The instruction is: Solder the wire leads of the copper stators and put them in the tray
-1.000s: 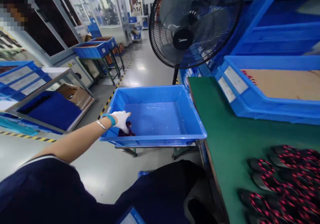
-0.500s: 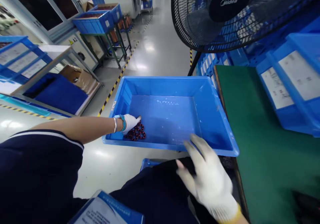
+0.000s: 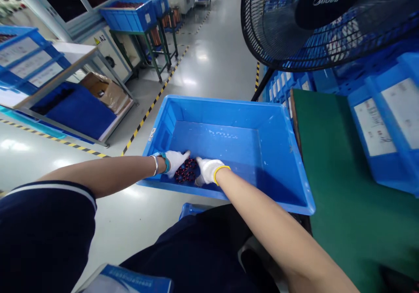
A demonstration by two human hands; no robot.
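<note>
Several small dark ring coils [image 3: 186, 170] with reddish wire lie in a cluster at the near left corner of a big blue bin [image 3: 225, 142]. My left hand [image 3: 176, 161], in a white glove, presses against their left side, its thumb stretched along the far edge. From the right, my white-gloved right hand [image 3: 208, 170] closes on the same cluster, thumb on the far side and fingers on the near side. The coils are gripped between both hands. Some fingertips are hidden by the gloves and the coils.
A black fan [image 3: 321, 18] stands beyond the bin at the right. Along the right runs a green-topped table [image 3: 340, 166] bearing labelled blue bins [image 3: 373, 122]. On the left are a metal cart [image 3: 114, 79] and blue bins on a green stand [image 3: 134, 18].
My right hand has moved from above the bin's near right edge, left and down to the coils. My left hand stays at the coils. The view has shifted slightly.
</note>
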